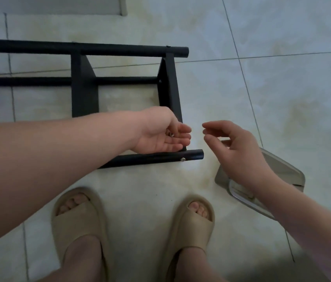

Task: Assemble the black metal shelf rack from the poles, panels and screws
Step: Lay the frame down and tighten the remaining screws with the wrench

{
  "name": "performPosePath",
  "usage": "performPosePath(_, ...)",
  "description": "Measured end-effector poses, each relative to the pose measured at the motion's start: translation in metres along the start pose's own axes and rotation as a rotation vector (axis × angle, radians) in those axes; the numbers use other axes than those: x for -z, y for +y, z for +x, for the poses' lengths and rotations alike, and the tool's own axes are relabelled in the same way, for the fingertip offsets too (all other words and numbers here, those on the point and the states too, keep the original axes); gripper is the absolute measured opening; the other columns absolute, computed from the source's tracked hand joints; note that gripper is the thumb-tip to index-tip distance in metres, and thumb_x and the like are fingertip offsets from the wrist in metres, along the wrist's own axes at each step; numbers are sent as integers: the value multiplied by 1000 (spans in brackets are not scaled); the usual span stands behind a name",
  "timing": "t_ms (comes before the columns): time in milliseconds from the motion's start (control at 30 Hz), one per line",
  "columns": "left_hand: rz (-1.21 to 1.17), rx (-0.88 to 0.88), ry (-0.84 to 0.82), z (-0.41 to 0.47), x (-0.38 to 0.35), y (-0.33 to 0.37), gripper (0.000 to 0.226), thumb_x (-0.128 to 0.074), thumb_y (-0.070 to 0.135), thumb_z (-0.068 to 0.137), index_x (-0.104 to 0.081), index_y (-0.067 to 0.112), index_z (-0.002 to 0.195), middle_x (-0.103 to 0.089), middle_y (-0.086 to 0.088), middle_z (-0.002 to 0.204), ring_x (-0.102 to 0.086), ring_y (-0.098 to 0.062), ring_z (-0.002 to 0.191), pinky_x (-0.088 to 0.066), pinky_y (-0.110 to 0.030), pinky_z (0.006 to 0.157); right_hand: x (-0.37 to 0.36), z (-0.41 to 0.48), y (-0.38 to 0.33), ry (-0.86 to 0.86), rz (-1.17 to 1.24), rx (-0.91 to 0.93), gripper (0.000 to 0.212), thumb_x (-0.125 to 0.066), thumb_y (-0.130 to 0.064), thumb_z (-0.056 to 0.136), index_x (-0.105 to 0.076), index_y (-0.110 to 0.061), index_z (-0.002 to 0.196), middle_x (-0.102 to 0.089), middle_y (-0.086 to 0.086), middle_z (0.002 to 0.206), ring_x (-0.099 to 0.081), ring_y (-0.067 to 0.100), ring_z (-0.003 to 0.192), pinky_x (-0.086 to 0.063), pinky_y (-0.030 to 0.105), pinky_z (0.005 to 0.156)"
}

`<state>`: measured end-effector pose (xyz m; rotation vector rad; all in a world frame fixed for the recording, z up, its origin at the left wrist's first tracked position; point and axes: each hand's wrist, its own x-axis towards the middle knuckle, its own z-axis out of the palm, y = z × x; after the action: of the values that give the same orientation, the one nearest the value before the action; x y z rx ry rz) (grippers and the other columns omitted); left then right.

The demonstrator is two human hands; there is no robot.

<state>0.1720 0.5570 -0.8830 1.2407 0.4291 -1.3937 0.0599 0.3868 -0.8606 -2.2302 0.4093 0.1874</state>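
I stand on pale glossy floor tiles (282, 88) with dark grout lines. At left the half-built black rack (83, 88) lies on its side, its poles running off the left edge. My left hand (160, 133), palm up above the near pole (152, 158), cups small silver screws (169, 134) in curled fingers. My right hand (236, 151) hangs loosely curled, holding nothing, over a beige box (282, 169). Tile stretches on rightward.

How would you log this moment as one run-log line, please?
stage: rack part-assembled, lying flat | left hand: holds screws | right hand: open, empty, beside left | near pole: fitted screw showing
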Motion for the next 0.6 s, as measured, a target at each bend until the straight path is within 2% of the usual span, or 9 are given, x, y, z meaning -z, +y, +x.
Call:
performPosePath(67, -12, -57, -2, 2, 16, 1, 42, -27, -10, 93, -65, 3, 103, -72, -11, 98, -75, -14, 74, -59, -23, 60, -6, 6, 5, -69, -149, 99, 35, -66, -21, 96, -61, -24, 131, -62, -10, 123, -57, 2, 116, -47, 22, 97)
performPosePath(133, -15, -108, -3, 6, 33, 0, 44, -24, -13, 96, -64, 5, 104, -73, -12, 101, -76, -15, 83, -60, -24, 63, -11, 16, 10, -168, -311, 246, 58, -69, -29, 94, -48, -17, 147, -51, -3, 142, -45, 12, 132, -36, 27, 111)
performPosePath(233, 38, -160, 35, 14, 55, -9, 39, -27, -8, 102, -61, 10, 105, -72, -12, 108, -75, -15, 92, -61, -26, 70, -11, 35, 22, -335, -550, 411, 99, -64, -62, 86, -20, -14, 161, -21, 2, 166, -14, 21, 154, -17, 36, 123)
performPosePath(333, 192, -170, 106, 25, 63, -24, 33, -34, -2, 104, -62, 15, 102, -73, -10, 111, -74, -13, 93, -60, -25, 72, -12, 53, 32, -474, -781, 484, 128, -45, -92, 70, 4, -18, 163, 12, -1, 170, 15, 21, 156, -2, 42, 126)
performPosePath(400, 304, -174, 129, 33, 58, -32, 34, -34, -1, 104, -62, 18, 98, -73, -9, 109, -73, -12, 91, -59, -26, 73, -15, 64, 35, -537, -877, 527, 135, -41, -98, 65, 10, -19, 162, 22, -1, 168, 20, 22, 155, 2, 45, 126)
performPosePath(500, 394, -186, 90, 41, 44, -37, 37, -34, -2, 103, -64, 19, 94, -74, -7, 105, -73, -13, 91, -58, -24, 76, -22, 74, 36, -548, -922, 559, 136, -37, -101, 64, 11, -20, 162, 24, 0, 167, 21, 22, 154, 1, 48, 126)
performPosePath(600, 481, -228, 56, 45, 31, -38, 37, -40, -3, 99, -68, 20, 89, -75, -2, 91, -74, -8, 80, -55, -19, 64, -25, 80, 34, -518, -915, 585, 133, -36, -100, 66, 8, -19, 162, 21, 2, 168, 19, 22, 155, -3, 53, 126)
